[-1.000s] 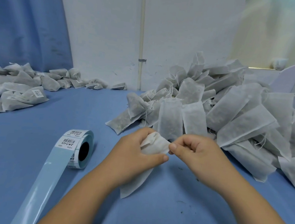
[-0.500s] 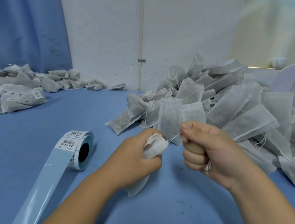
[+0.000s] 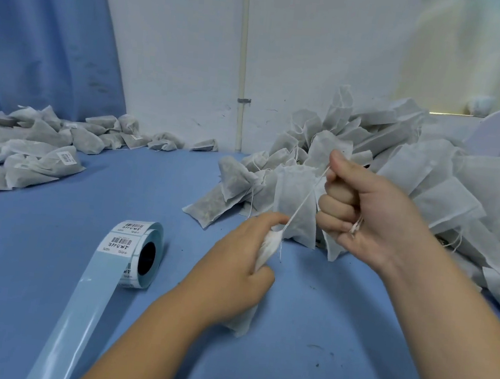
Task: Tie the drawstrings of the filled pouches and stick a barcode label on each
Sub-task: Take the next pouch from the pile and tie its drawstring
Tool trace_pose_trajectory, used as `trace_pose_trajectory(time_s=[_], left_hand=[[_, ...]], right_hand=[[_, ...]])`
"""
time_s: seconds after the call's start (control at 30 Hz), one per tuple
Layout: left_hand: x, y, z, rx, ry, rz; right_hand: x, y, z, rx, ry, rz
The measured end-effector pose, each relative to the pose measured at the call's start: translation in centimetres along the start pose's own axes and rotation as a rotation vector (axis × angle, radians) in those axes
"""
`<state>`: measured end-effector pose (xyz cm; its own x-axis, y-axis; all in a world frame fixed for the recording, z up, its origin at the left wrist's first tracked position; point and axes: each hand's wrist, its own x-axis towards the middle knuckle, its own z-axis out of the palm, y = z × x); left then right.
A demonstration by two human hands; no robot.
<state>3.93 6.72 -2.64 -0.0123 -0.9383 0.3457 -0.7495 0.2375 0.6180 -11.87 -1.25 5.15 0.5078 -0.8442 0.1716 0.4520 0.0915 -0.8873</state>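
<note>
My left hand grips a white filled pouch by its gathered neck, with the pouch's lower end hanging below my palm over the blue table. A taut white drawstring runs from the neck up to my right hand, which is a fist closed round the string, its loose end poking out under my little finger. A roll of barcode labels lies to the left of my left hand, with its blue backing strip trailing toward me.
A large heap of filled pouches covers the table's right side, right behind my hands. A smaller pile of pouches, some bearing labels, lies at the far left. A white wall, a pipe and a blue curtain stand behind.
My right hand took hold of the drawstring and pulled it up and to the right. The string is now stretched longer and the pouch neck has bunched tighter in my left hand.
</note>
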Motion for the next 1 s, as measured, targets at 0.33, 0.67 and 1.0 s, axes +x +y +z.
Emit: trace_pose_trajectory(time_s=[0.33, 0.67, 1.0], left_hand=[[0.2, 1.2, -0.6, -0.285, 0.175, -0.107], [0.2, 2.6, -2.1, -0.563, 0.238, -0.007], [-0.3, 2.6, -2.4, -0.425, -0.028, -0.16]], right_hand=[[0.5, -1.0, 0.9, -0.257, -0.207, 0.106], [0.5, -3.3, 1.5, -0.331, -0.053, 0.141], [0.3, -0.8, 0.8, -0.67, -0.099, -0.207]])
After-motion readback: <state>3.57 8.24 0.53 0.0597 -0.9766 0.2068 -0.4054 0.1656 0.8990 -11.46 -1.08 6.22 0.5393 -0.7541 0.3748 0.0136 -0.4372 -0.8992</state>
